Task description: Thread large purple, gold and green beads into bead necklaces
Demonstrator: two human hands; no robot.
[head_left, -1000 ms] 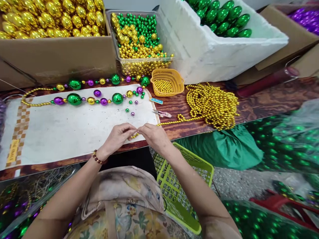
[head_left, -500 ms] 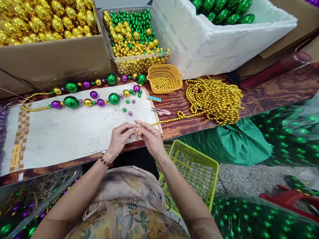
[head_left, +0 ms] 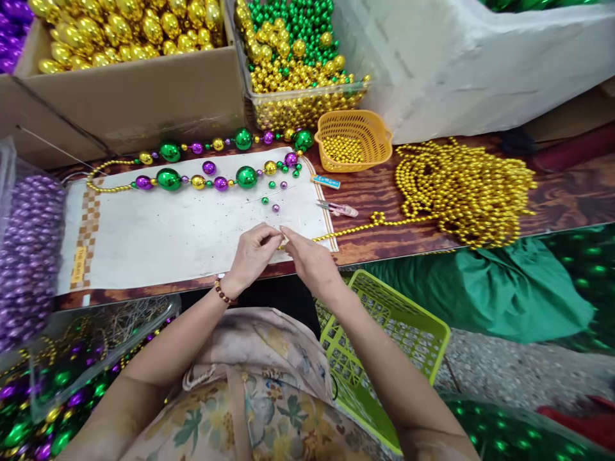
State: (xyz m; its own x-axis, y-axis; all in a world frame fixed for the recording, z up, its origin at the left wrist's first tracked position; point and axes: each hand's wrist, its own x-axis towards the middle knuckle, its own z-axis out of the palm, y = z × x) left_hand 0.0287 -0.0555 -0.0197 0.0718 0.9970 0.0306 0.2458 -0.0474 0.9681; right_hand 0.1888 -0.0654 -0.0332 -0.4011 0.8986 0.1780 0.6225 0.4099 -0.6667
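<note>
Over the front edge of the white cloth [head_left: 182,250], my left hand [head_left: 254,256] and my right hand [head_left: 314,262] meet at the fingertips. Both are closed in a pinch around the end of a gold bead strand [head_left: 353,229], mostly hidden by the fingers. The strand runs from under my right hand to a large heap of gold bead strands [head_left: 461,192]. Behind my hands, a necklace [head_left: 246,177] of green, purple and gold balls lies looped on the cloth. Small loose green and purple beads [head_left: 275,208] are scattered near it, beside small pink-handled snips [head_left: 339,209].
An orange basket [head_left: 384,153] with small gold beads stands behind the snips. A clear bin [head_left: 307,95], a cardboard box [head_left: 139,102] and a white foam box [head_left: 451,83] line the back. Below the table edge is a green crate [head_left: 439,352]; purple beads [head_left: 29,256] are bagged at left.
The view has shifted, so the table items appear further right and the bagged purple beads show at left. My right fingers have straightened somewhat; both hands remain together at the strand's end.
</note>
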